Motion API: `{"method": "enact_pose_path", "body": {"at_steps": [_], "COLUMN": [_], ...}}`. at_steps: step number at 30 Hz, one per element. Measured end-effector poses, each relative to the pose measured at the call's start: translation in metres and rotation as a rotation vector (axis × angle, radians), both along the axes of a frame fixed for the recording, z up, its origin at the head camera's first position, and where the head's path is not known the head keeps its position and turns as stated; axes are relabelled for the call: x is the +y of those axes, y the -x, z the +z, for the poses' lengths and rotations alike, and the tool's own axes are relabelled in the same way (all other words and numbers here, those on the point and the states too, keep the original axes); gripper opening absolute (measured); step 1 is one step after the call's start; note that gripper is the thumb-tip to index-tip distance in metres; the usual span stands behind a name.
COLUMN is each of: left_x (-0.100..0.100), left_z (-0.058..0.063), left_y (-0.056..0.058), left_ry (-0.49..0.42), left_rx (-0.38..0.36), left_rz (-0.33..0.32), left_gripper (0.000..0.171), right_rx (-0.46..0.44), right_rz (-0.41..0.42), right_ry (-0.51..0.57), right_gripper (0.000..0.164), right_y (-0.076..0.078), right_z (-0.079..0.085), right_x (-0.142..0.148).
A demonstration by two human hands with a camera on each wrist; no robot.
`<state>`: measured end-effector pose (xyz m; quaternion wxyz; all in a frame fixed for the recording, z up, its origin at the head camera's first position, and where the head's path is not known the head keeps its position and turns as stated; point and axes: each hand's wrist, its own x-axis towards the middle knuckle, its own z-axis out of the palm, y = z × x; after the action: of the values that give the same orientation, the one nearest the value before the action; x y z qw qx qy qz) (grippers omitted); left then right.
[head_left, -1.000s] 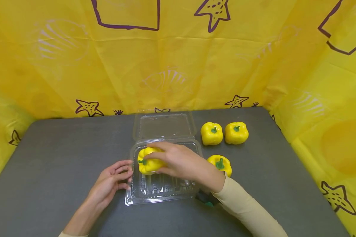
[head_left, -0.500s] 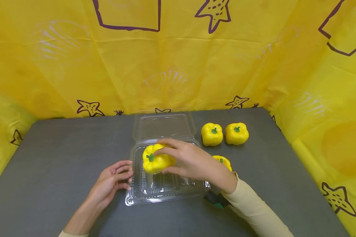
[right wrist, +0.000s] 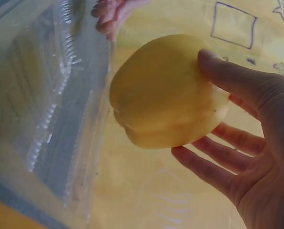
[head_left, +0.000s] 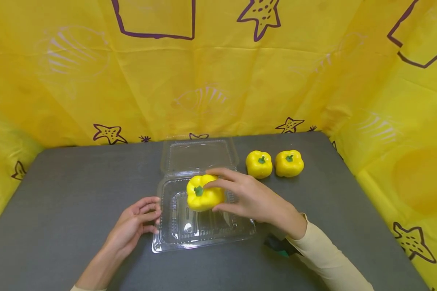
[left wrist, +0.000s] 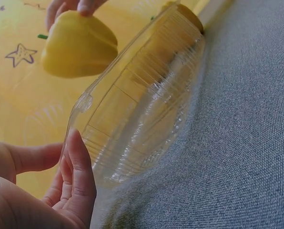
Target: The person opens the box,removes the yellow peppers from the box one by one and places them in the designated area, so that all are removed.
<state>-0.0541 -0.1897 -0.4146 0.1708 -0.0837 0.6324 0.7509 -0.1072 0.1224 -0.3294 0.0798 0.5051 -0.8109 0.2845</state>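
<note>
My right hand (head_left: 249, 198) holds a yellow bell pepper (head_left: 208, 199) with a green stem, thumb on one side and fingers on the other. The pepper hangs over the base of a clear plastic clamshell container (head_left: 194, 244), and the left wrist view shows that same pepper (left wrist: 80, 45) raised above the container's rim. My left hand (head_left: 135, 221) pinches the container's left edge between thumb and fingers, as the left wrist view shows at the clear wall (left wrist: 92, 121). The hinged lid (head_left: 200, 155) lies open toward the back.
Two more yellow bell peppers, one nearer the container (head_left: 259, 165) and one to its right (head_left: 289, 163), stand on the grey table (head_left: 76, 194). A yellow printed cloth (head_left: 149, 81) rises behind the table and along its sides.
My right hand has lifted the pepper off the container's left side and carried it rightward. A third pepper on the table is now hidden behind my right arm. My left hand has stayed put.
</note>
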Motion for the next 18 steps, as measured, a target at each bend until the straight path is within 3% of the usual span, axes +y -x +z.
{"method": "enact_pose_path", "body": {"at_steps": [18], "left_x": [-0.002], "left_z": [-0.001], "left_y": [-0.001], "left_ry": [-0.008], "left_rx": [0.010], "left_rz": [-0.007], "left_gripper": [0.034], "right_rx": [-0.055], "right_rz": [-0.022], "right_ry": [0.126], "right_gripper": [0.048], "right_y": [0.000], "right_z": [0.000], "right_x": [0.026]}}
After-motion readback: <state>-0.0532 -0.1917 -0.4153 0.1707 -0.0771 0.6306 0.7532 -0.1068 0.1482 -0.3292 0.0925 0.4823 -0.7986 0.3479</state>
